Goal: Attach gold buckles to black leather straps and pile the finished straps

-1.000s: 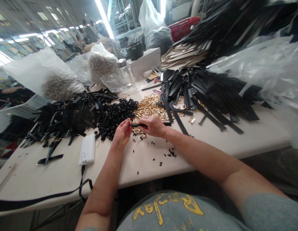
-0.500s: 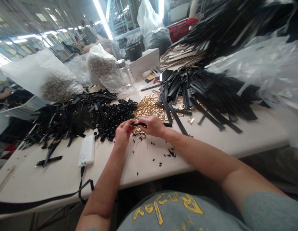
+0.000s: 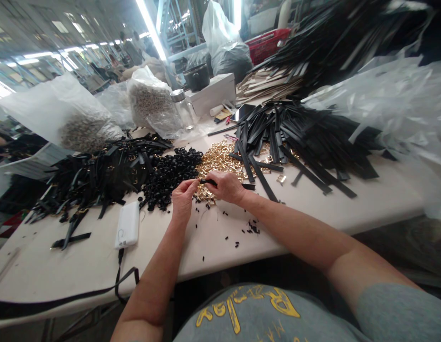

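A short black strap [image 3: 248, 186] is gripped in my right hand [image 3: 228, 186], its tail sticking out to the right past the wrist and its front end showing at the fingertips. My left hand [image 3: 182, 198] is pinched closed right by that front end; whatever lies between its fingertips is too small to make out. Both hands are over the near edge of a heap of gold buckles [image 3: 222, 159]. Just left of them is a pile of small black loops [image 3: 175, 171]. Tiny black bits [image 3: 254, 227] are scattered on the table nearer to me.
Loose black straps [image 3: 309, 135] fan out at the right, and straps with buckles [image 3: 99, 166] are heaped at the left. A white power bank [image 3: 127, 224] with a cable lies on the table [image 3: 152, 259]. Behind stand filled plastic bags [image 3: 151, 102] and a glass bottle [image 3: 184, 111].
My left fingertips have shifted slightly, and more of the strap's front end is now covered. My right hand keeps its hold on the strap. The view has moved a little.
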Tool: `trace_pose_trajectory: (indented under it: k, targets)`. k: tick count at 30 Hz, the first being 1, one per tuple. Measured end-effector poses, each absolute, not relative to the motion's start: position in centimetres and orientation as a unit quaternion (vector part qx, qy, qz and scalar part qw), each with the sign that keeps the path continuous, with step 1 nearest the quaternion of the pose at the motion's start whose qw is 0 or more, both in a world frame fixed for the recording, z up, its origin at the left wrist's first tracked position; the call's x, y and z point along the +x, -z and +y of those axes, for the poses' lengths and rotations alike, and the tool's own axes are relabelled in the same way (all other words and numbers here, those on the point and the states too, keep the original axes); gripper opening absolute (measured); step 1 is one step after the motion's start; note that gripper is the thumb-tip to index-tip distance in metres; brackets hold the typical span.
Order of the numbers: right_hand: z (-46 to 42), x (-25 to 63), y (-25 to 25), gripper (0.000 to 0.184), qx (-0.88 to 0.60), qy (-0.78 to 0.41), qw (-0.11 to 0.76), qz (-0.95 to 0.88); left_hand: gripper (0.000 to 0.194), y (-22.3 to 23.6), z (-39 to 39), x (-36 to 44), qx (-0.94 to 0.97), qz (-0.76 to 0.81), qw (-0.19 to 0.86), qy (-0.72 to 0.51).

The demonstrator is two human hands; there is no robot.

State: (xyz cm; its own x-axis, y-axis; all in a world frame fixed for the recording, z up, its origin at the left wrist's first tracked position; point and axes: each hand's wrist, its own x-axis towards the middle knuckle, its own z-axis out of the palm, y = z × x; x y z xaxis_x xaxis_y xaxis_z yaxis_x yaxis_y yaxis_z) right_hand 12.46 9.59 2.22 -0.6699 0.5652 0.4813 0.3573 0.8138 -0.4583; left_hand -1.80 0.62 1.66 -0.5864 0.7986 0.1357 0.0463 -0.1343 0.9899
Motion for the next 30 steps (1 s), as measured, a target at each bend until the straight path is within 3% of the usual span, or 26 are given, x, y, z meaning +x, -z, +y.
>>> trace_pose_trajectory:
  k: [16, 22, 30]
  targets:
    - [9.7, 12.8, -2.7, 0.009, -0.254, -0.235, 0.298, -0.890, 0.032, -2.5, 0.4, -2.5, 0.316, 0.569, 0.319, -0.689]
    - [10.0, 12.5, -2.4, 0.024, -0.238, -0.270, 0.286, -0.888, 0.027, -2.4, 0.2, -1.6, 0.390, 0.603, 0.310, -0.623]
    - [10.0, 12.7, -2.8, 0.011, -0.225, -0.314, 0.269, -0.882, 0.023, -2.4, 0.2, -2.1, 0.391, 0.599, 0.277, -0.641]
